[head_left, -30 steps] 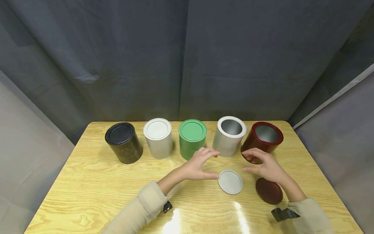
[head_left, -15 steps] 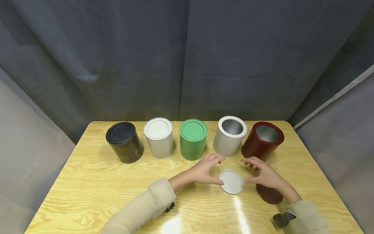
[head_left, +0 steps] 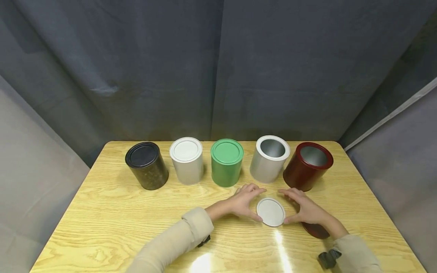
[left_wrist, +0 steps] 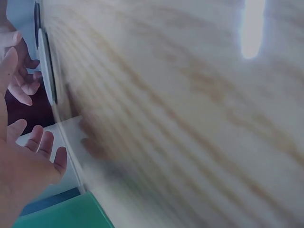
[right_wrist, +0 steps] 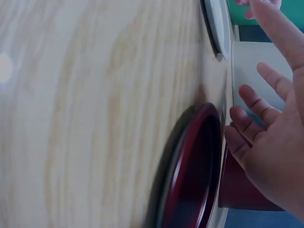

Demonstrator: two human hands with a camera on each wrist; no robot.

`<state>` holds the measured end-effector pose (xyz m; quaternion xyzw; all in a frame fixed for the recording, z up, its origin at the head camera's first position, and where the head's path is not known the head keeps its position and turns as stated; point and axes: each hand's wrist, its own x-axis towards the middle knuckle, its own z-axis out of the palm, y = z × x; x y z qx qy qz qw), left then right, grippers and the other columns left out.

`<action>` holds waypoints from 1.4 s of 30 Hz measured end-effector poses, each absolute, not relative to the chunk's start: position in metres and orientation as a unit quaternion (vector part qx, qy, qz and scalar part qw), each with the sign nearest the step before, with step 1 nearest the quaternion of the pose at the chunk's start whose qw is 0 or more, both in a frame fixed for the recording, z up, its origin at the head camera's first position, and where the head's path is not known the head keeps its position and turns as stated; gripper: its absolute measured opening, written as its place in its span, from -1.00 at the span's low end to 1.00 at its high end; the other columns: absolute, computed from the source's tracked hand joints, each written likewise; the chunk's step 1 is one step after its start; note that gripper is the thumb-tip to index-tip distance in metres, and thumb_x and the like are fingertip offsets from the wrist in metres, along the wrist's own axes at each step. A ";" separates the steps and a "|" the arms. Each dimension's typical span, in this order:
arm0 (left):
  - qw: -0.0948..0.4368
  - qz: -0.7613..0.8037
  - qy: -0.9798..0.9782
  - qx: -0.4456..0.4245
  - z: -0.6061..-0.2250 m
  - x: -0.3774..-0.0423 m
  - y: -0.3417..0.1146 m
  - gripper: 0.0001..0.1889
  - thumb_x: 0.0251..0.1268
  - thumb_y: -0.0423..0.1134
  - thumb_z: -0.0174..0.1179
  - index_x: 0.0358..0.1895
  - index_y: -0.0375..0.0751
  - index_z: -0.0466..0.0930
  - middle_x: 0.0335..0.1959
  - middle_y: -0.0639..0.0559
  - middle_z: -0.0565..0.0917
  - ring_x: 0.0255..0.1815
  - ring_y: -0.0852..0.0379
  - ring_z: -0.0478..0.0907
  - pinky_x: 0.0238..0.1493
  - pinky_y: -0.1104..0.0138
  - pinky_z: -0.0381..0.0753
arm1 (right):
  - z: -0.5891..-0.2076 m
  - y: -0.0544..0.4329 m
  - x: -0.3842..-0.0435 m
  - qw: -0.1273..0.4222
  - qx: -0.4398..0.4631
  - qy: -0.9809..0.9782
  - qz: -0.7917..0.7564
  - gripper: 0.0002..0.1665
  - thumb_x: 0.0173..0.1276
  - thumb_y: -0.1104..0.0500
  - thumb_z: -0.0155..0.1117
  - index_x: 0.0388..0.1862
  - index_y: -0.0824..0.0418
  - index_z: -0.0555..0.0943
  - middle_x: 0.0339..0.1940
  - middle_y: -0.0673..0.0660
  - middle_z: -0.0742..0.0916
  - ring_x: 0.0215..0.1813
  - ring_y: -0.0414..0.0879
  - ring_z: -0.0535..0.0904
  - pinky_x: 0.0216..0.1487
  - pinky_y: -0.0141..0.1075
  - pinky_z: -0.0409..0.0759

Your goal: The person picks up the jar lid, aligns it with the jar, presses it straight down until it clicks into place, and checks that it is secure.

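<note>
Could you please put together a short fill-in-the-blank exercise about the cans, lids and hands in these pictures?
1. The green can has ____ cans on each side of it in the row.
2. In the head view, the black can stands at the row's ____ end.
3. The red can stands with no ____ on top.
4. The white lid lies in the gap ____ the left hand and the right hand.

Missing words: two; left; lid; between.

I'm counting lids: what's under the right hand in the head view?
The near part of the dark red lid shows beneath the right hand; the rest is covered and cannot be seen there.
</note>
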<state>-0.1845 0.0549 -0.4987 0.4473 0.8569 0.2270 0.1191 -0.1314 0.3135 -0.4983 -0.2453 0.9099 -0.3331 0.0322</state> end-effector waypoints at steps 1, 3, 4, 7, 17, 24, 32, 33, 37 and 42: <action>0.121 0.224 0.858 0.447 -0.500 -0.185 0.055 -0.02 -0.18 0.17 0.38 0.38 -0.02 0.11 0.19 0.00 0.26 0.19 0.12 0.17 0.15 0.22 0.16 | -0.500 0.313 -0.131 0.040 -0.242 0.910 -0.335 0.01 -0.22 -0.09 0.55 0.23 0.26 0.36 0.03 0.15 0.47 -0.04 0.02 0.33 -0.10 -0.03 0.32; 0.124 0.221 0.859 0.446 -0.502 -0.185 0.056 -0.01 -0.19 0.18 0.38 0.38 -0.02 0.11 0.19 0.02 0.27 0.18 0.14 0.17 0.14 0.25 0.16 | -0.502 0.314 -0.131 0.050 -0.236 0.911 -0.336 0.04 -0.23 -0.11 0.55 0.24 0.25 0.36 0.02 0.15 0.47 -0.06 -0.02 0.30 -0.12 -0.07 0.30; 0.127 0.219 0.859 0.446 -0.503 -0.186 0.056 -0.01 -0.19 0.18 0.38 0.38 -0.02 0.10 0.19 0.02 0.27 0.18 0.14 0.17 0.13 0.26 0.16 | -0.503 0.313 -0.131 0.054 -0.234 0.911 -0.336 0.04 -0.24 -0.12 0.55 0.24 0.25 0.36 0.02 0.15 0.46 -0.06 -0.03 0.29 -0.11 -0.08 0.30; 0.134 0.211 0.859 0.446 -0.506 -0.188 0.058 0.00 -0.19 0.20 0.37 0.39 -0.01 0.09 0.18 0.04 0.29 0.15 0.17 0.18 0.08 0.32 0.17 | -0.505 0.314 -0.131 0.062 -0.231 0.910 -0.339 0.04 -0.24 -0.12 0.55 0.23 0.24 0.37 0.01 0.13 0.45 -0.04 -0.03 0.27 -0.10 -0.09 0.28; 0.131 0.161 0.867 0.452 -0.512 -0.190 0.062 0.00 -0.24 0.27 0.35 0.36 0.02 0.16 0.11 0.11 0.30 0.05 0.23 0.19 -0.11 0.45 0.12 | -0.505 0.310 -0.131 0.060 -0.247 0.917 -0.307 0.10 -0.26 -0.19 0.53 0.24 0.29 0.35 0.02 0.18 0.43 0.08 0.06 0.22 -0.01 0.13 0.23; 0.145 0.135 0.871 0.450 -0.508 -0.188 0.064 -0.07 -0.22 0.28 0.34 0.33 0.02 0.24 0.14 0.13 0.27 0.08 0.21 0.15 -0.07 0.41 0.11 | -0.504 0.308 -0.130 0.056 -0.248 0.925 -0.283 0.14 -0.31 -0.23 0.51 0.23 0.31 0.36 -0.02 0.13 0.43 0.05 0.07 0.22 -0.03 0.10 0.23; 0.132 0.113 0.878 0.447 -0.509 -0.185 0.066 -0.08 -0.19 0.28 0.32 0.33 0.03 0.23 0.14 0.14 0.26 0.08 0.21 0.13 -0.08 0.41 0.09 | -0.507 0.308 -0.131 0.050 -0.253 0.929 -0.266 0.11 -0.33 -0.25 0.49 0.21 0.30 0.41 -0.06 0.05 0.42 0.00 0.01 0.21 -0.03 0.03 0.22; 0.129 0.111 0.878 0.446 -0.509 -0.185 0.067 -0.09 -0.18 0.28 0.32 0.32 0.03 0.24 0.14 0.14 0.26 0.08 0.20 0.14 -0.08 0.41 0.10 | -0.507 0.307 -0.131 0.049 -0.254 0.929 -0.266 0.10 -0.33 -0.24 0.50 0.20 0.30 0.42 -0.07 0.05 0.41 -0.01 0.01 0.20 -0.04 0.02 0.22; 0.124 0.105 0.881 0.444 -0.509 -0.184 0.068 -0.12 -0.14 0.28 0.29 0.32 0.03 0.25 0.14 0.14 0.26 0.07 0.21 0.14 -0.09 0.41 0.10 | -0.508 0.307 -0.130 0.048 -0.253 0.929 -0.265 0.08 -0.31 -0.23 0.50 0.19 0.29 0.43 -0.09 0.03 0.40 -0.05 -0.02 0.19 -0.06 -0.02 0.20; 0.131 0.107 0.883 0.438 -0.506 -0.183 0.068 -0.14 -0.11 0.27 0.27 0.32 0.01 0.25 0.14 0.14 0.26 0.05 0.21 0.14 -0.09 0.41 0.11 | -0.509 0.305 -0.130 0.049 -0.254 0.929 -0.264 0.03 -0.28 -0.22 0.49 0.20 0.23 0.44 -0.10 0.01 0.39 -0.10 -0.04 0.18 -0.11 -0.07 0.21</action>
